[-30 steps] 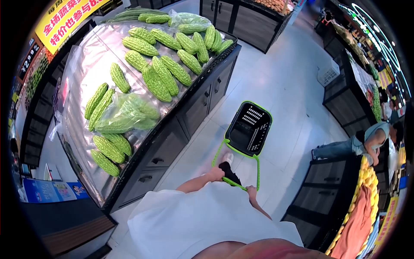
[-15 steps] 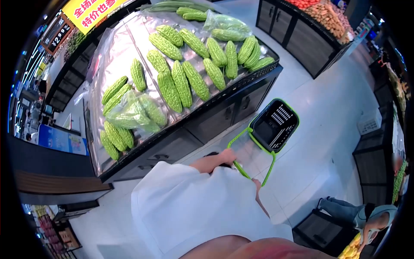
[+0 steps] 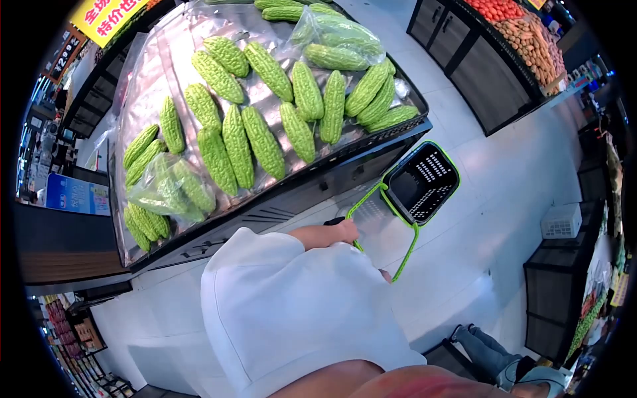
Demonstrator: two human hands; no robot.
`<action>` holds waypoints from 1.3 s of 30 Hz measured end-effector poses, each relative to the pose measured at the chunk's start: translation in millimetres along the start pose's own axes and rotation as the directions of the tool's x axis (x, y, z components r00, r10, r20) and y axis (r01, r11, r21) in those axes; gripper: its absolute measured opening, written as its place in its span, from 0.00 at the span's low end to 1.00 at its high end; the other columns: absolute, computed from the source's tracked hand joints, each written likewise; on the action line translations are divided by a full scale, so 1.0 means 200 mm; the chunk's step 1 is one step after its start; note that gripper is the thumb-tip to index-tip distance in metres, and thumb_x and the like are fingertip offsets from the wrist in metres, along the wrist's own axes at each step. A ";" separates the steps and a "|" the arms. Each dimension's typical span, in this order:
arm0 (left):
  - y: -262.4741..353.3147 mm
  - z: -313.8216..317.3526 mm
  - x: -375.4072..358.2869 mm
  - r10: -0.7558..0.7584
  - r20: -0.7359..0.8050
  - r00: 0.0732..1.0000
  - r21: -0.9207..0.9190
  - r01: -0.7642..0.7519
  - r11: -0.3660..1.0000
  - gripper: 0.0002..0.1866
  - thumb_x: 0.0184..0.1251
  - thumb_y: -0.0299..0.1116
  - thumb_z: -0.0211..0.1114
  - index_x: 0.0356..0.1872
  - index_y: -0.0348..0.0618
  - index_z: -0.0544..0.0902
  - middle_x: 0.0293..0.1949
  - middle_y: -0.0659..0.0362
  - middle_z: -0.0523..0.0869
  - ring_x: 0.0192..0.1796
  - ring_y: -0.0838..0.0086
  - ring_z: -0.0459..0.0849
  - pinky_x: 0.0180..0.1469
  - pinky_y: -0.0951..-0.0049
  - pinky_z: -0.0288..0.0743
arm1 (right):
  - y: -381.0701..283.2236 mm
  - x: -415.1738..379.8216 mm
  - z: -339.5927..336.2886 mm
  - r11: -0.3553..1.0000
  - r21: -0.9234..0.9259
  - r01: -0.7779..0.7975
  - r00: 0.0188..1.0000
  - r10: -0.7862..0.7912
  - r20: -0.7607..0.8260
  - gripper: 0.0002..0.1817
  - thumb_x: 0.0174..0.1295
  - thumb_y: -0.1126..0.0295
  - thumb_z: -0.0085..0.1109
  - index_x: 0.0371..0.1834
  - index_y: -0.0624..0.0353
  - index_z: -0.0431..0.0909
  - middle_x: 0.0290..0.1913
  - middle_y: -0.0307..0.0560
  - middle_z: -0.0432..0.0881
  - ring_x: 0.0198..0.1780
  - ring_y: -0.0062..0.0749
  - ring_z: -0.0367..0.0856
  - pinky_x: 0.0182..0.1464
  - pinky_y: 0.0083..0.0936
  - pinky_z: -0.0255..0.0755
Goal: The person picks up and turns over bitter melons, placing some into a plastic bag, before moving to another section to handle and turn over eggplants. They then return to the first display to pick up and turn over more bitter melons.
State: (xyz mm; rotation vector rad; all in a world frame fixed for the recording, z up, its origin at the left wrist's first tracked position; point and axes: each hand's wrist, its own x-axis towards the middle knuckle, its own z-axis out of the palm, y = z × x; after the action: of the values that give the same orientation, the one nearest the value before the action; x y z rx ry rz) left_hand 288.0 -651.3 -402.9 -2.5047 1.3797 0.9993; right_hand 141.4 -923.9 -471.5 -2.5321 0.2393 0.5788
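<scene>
My left hand (image 3: 344, 231) is closed around the green handle of a black shopping basket (image 3: 439, 166) in front of me. The basket has a green rim, slotted walls and nothing visible inside. Only a sliver of my right hand (image 3: 386, 275) shows beside the handle's other end; my white shirt hides its fingers. To the left, several bitter melons (image 3: 263, 142) lie on a foil-lined display stand (image 3: 149, 63). Some bitter melons are in a clear plastic bag (image 3: 169, 189), and a second bag (image 3: 337, 41) covers more green vegetables at the back.
A dark cabinet (image 3: 488, 86) at upper right carries tomatoes (image 3: 494, 8) and carrots (image 3: 527, 43). A white crate (image 3: 561, 221) stands by the right-hand shelving. At lower right is another person (image 3: 488, 351), partly cut off. Pale tiled floor (image 3: 464, 265) runs between the stands.
The view has shifted, so the bitter melons sit farther left and look larger. More of my right hand has gone behind my shirt. The other person appears lower in view.
</scene>
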 end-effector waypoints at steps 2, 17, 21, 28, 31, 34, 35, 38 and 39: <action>-0.10 -0.13 0.14 -0.018 -0.010 1.000 -0.027 0.018 0.999 0.18 0.62 0.51 0.67 0.43 0.51 0.91 0.44 0.56 0.92 0.53 0.62 0.88 0.59 0.60 0.73 | 0.00 0.13 -0.12 1.000 -0.004 -0.001 1.000 0.001 0.001 0.15 0.51 0.55 0.70 0.28 0.57 0.84 0.28 0.59 0.85 0.35 0.56 0.86 0.41 0.50 0.78; -0.50 -0.62 0.57 -0.231 -0.352 0.907 -0.219 0.161 0.962 0.21 0.58 0.36 0.66 0.54 0.45 0.84 0.59 0.52 0.84 0.64 0.59 0.79 0.71 0.59 0.68 | -0.02 0.95 -0.71 0.999 -0.004 0.038 0.999 -0.038 0.020 0.19 0.49 0.53 0.74 0.33 0.58 0.86 0.31 0.60 0.87 0.39 0.58 0.86 0.44 0.51 0.79; -0.37 -0.69 0.57 -0.371 -0.506 0.779 -0.451 0.129 0.883 0.23 0.59 0.31 0.63 0.58 0.42 0.80 0.64 0.50 0.79 0.68 0.56 0.76 0.73 0.57 0.70 | -0.05 1.12 -0.96 0.997 -0.068 -0.040 0.956 0.058 0.287 0.23 0.52 0.48 0.69 0.39 0.57 0.87 0.40 0.61 0.88 0.46 0.57 0.87 0.51 0.48 0.79; -0.02 -0.54 0.42 -0.656 -0.015 0.754 -0.852 0.334 0.403 0.16 0.65 0.35 0.60 0.52 0.43 0.82 0.52 0.45 0.85 0.56 0.51 0.85 0.58 0.52 0.80 | 0.25 1.47 -0.78 1.000 0.015 -0.010 0.840 0.001 0.543 0.29 0.55 0.55 0.65 0.52 0.66 0.76 0.49 0.70 0.85 0.54 0.65 0.83 0.59 0.49 0.76; 0.15 -0.40 0.30 -0.816 0.133 0.562 -0.907 0.401 0.128 0.13 0.68 0.37 0.58 0.47 0.43 0.84 0.47 0.44 0.87 0.55 0.51 0.85 0.58 0.52 0.79 | 0.31 1.57 -0.62 0.990 -0.126 0.070 0.859 0.004 0.512 0.30 0.55 0.56 0.64 0.55 0.67 0.73 0.51 0.72 0.84 0.57 0.68 0.81 0.62 0.51 0.74; 0.34 -0.22 0.17 -0.844 0.332 0.421 -0.879 0.463 -0.115 0.14 0.66 0.39 0.60 0.46 0.43 0.85 0.48 0.46 0.88 0.54 0.50 0.86 0.60 0.53 0.78 | 0.35 1.63 -0.52 0.984 -0.170 0.052 0.822 0.055 0.568 0.35 0.54 0.53 0.66 0.59 0.68 0.69 0.55 0.73 0.82 0.60 0.68 0.80 0.64 0.51 0.73; 0.39 -0.19 0.11 -0.851 0.352 0.389 -0.878 0.454 -0.155 0.14 0.65 0.38 0.60 0.46 0.43 0.86 0.47 0.46 0.89 0.54 0.50 0.86 0.60 0.54 0.78 | 0.34 1.62 -0.50 0.986 -0.163 0.030 0.813 0.070 0.579 0.37 0.54 0.52 0.66 0.59 0.69 0.68 0.56 0.72 0.81 0.61 0.68 0.80 0.65 0.51 0.73; 0.50 -0.04 0.04 -0.838 0.444 0.316 -0.862 0.406 -0.304 0.15 0.64 0.38 0.61 0.45 0.43 0.88 0.48 0.45 0.89 0.55 0.50 0.86 0.61 0.55 0.78 | 0.37 1.65 -0.41 0.983 -0.184 0.026 0.776 0.096 0.624 0.44 0.52 0.51 0.68 0.66 0.73 0.65 0.61 0.75 0.78 0.65 0.67 0.77 0.67 0.47 0.72; 0.52 0.00 0.02 -0.844 0.441 0.303 -0.866 0.392 -0.312 0.15 0.64 0.38 0.61 0.45 0.43 0.88 0.48 0.45 0.89 0.55 0.50 0.86 0.61 0.55 0.78 | 0.44 1.69 -0.35 0.987 -0.162 0.015 0.752 0.096 0.652 0.46 0.52 0.51 0.68 0.68 0.74 0.64 0.62 0.76 0.77 0.65 0.66 0.77 0.67 0.46 0.72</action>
State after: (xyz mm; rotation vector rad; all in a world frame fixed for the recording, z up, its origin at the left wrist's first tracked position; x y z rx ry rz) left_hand 207.5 -714.0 -382.8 -3.3487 -1.6219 1.0742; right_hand 442.0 -1053.4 -609.6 -2.2860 -0.0192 1.5148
